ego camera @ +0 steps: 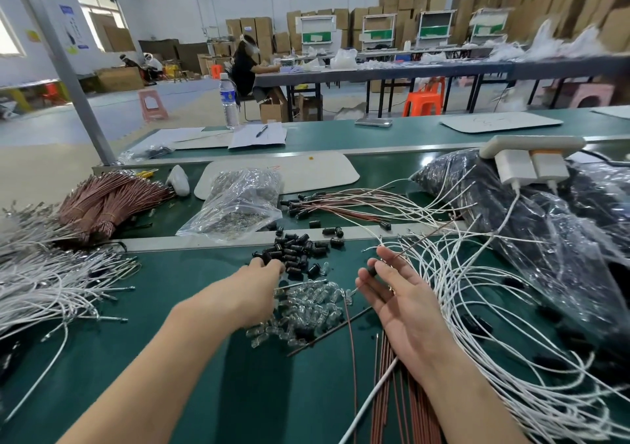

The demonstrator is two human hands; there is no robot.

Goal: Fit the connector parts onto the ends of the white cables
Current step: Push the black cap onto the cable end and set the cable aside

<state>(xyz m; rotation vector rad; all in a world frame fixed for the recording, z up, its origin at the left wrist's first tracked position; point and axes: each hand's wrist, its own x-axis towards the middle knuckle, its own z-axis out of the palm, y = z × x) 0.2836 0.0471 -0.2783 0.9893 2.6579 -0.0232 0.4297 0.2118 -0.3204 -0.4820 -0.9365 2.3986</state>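
Note:
A pile of small black connector caps (297,251) lies on the green bench, with a heap of clear plastic sleeves (306,307) just in front of it. My left hand (252,290) reaches into the near edge of the black pile, fingertips curled among the caps; whether it grips one I cannot tell. My right hand (399,297) is held palm-up to the right, pinching a black cap (372,271) on a thin wire end between thumb and fingers. White cables (477,307) spread in a big tangle at the right, and another bundle of white cables (44,287) lies at the left.
Brown wires (392,392) lie under my right wrist, a tied brown bundle (109,198) sits at back left. A clear bag of parts (238,201), black-filled bags (545,225), and a power strip with chargers (531,157) stand behind. A person sits at a far table.

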